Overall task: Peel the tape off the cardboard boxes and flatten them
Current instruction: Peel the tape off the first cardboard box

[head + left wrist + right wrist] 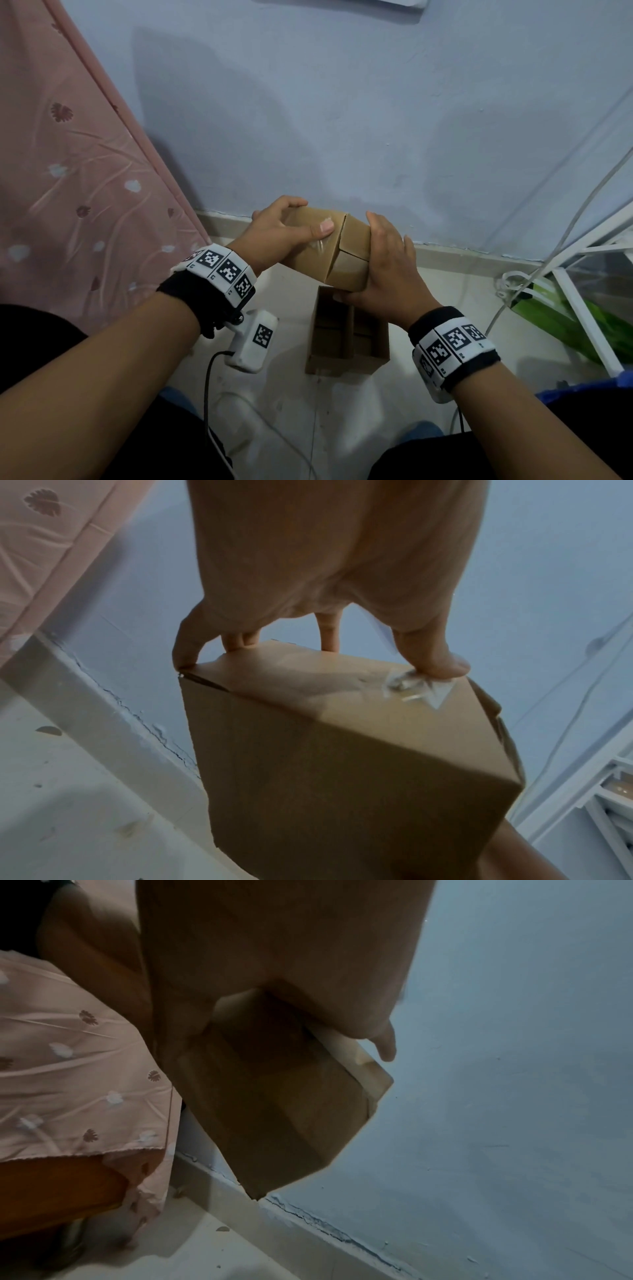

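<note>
Left hand point(277, 240) gripping box point(351, 270), thumb on tape point(416, 687), right hand point(385, 274) clasping end

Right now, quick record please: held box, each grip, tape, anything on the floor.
held: tilted brown cardboard box, lifted
left grip: holds box's left end, thumb on tape
right grip: holds box's right end
tape: crumpled clear tape scrap, stuck on the box face
floor: open-topped brown cardboard box, below the held one

Both hands — left hand point(274, 233), right hand point(387, 274) — grip a closed cardboard box point(322, 253).
</note>
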The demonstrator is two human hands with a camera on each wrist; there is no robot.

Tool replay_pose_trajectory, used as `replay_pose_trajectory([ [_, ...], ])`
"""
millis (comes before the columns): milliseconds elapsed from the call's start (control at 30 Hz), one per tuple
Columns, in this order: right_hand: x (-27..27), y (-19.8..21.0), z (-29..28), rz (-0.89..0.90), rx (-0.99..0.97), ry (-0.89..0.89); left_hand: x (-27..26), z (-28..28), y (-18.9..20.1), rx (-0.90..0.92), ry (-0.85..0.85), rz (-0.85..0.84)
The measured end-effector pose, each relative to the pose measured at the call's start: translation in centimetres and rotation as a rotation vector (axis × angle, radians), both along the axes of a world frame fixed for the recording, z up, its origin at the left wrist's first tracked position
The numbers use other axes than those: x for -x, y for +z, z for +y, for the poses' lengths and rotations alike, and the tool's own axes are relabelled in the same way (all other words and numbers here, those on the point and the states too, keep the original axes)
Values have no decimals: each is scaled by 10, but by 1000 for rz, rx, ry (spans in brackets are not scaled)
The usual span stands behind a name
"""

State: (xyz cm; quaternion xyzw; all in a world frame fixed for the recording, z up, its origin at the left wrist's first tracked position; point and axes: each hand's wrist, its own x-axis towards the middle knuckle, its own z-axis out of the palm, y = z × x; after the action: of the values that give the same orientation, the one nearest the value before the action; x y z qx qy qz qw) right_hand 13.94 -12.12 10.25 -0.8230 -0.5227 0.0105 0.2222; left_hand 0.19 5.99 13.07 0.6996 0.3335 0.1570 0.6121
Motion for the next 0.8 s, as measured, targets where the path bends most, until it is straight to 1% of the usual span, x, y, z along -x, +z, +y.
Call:
replay_pose_trajectory([
  [100,2,1,1,88,-6,55,-1,-1,-1,-31,30,-16],
  [167,2,1,0,111,-26,67,0,0,-1,-30,47,-24],
  [233,2,0,0,88,-59,61,0,0,0,-51,48,-24],
  [333,6,2,1,25,-33,18,0,-2,1,-112,64,-24],
  [400,9,5,2,0,-36,26,0,-5,0,-152,87,-21],
  [533,14,2,4,-45,-131,59,-1,-6,3,-205,119,-23],
  [667,14,0,5,-15,-198,34,-3,-4,6,-261,74,-1],
  [733,14,1,5,-1,-199,36,-2,-4,7,-246,46,10],
  [800,15,1,4,21,-180,40,-1,-6,7,-245,10,58],
])
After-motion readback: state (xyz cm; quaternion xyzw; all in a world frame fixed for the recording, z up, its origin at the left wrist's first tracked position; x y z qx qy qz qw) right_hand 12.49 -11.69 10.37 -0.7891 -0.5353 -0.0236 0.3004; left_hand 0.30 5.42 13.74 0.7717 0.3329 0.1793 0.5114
